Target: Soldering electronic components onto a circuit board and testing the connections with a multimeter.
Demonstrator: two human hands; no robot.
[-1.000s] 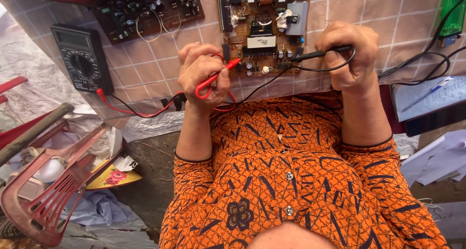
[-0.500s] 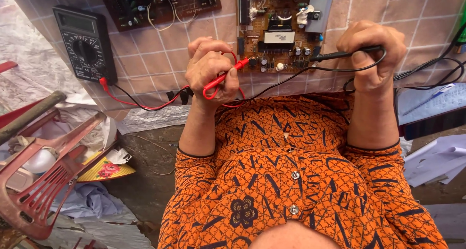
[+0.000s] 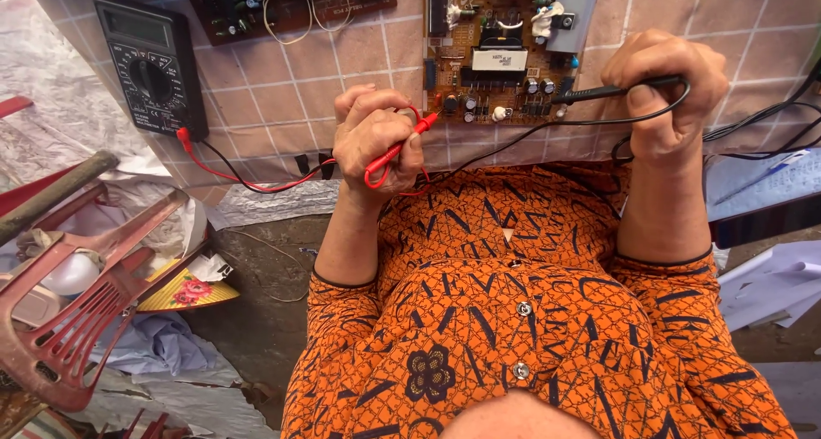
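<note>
My left hand [image 3: 372,144] is closed around a red test probe [image 3: 402,147], its tip pointing toward the lower left edge of a brown circuit board [image 3: 505,46]. My right hand [image 3: 667,97] grips a black test probe [image 3: 607,90] whose tip touches the board near its small capacitors. Red and black leads run left across the tiled tabletop [image 3: 291,106] to a black multimeter [image 3: 150,67] with a round dial.
A second dark circuit board [image 3: 282,3] lies at the top. A reddish plastic chair [image 3: 77,319] and a stick stand at the left over crumpled cloth and paper. Papers [image 3: 770,285] and black cables [image 3: 761,131] lie at the right.
Both hands have shifted slightly right and up in the view, keeping hold of the probes. The black probe tip stays on the board.
</note>
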